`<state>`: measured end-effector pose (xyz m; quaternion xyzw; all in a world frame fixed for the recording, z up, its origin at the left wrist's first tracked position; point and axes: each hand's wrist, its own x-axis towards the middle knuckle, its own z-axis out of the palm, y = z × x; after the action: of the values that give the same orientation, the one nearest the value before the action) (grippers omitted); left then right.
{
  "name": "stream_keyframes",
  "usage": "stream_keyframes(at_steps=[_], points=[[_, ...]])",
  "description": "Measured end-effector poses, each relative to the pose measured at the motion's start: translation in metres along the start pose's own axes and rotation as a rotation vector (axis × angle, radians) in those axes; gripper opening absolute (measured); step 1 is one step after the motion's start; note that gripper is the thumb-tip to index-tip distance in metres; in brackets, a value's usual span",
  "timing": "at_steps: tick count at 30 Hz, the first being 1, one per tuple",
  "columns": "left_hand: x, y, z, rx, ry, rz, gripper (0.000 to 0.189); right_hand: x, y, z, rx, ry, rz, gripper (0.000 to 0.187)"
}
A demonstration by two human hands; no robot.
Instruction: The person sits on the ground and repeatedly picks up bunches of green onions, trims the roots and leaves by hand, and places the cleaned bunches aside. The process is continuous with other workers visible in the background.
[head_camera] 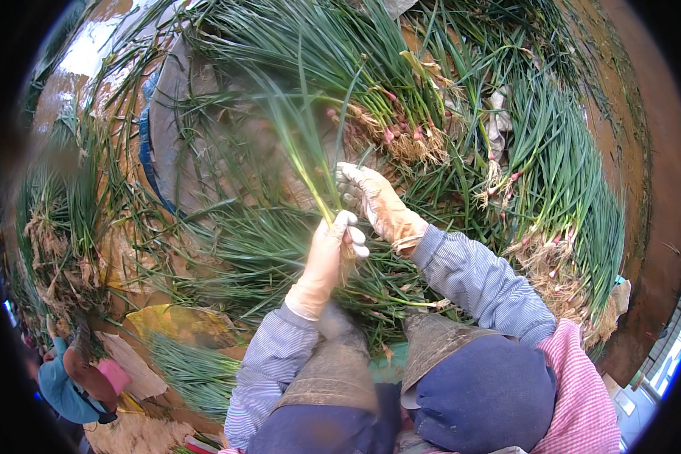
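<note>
My left hand (332, 249), in a dirt-stained glove, is closed around the lower stalks of a few green onions (303, 164). Their leaves point up and away, and pale roots hang beneath the fist. Just right of these stalks is my gloved right hand (374, 196), its fingers curled beside the leaves; whether it holds a leaf is hidden. Beyond both hands lies a large heap of green onions (397, 113) with reddish bulbs and tan roots. Loose leaves and stalks (249, 249) cover the ground around my hands and in front of my boots (340, 363).
More green onions (562, 187) are piled along the right. Other rooted bunches (57, 227) lie at the left. A round grey mat (176, 113) with a blue rim is partly covered by leaves. At lower left another person (76, 380) is bent over near a yellow sheet (181, 326).
</note>
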<state>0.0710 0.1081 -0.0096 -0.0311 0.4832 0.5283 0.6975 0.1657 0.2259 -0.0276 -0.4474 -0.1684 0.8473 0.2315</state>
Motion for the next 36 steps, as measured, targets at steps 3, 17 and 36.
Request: stream_keyframes(at_steps=[3,17,36], points=[[-0.002,-0.003,0.004,0.153,0.062,0.05,0.025,0.002,0.001,0.01,-0.095,0.105,0.041,0.035],[-0.019,-0.012,0.03,0.245,0.051,0.148,0.027,-0.015,-0.008,-0.032,0.116,0.136,-0.28,0.028],[0.011,0.068,-0.031,-0.161,0.154,0.237,0.035,0.092,-0.098,0.006,-1.981,0.12,-0.951,0.018]])
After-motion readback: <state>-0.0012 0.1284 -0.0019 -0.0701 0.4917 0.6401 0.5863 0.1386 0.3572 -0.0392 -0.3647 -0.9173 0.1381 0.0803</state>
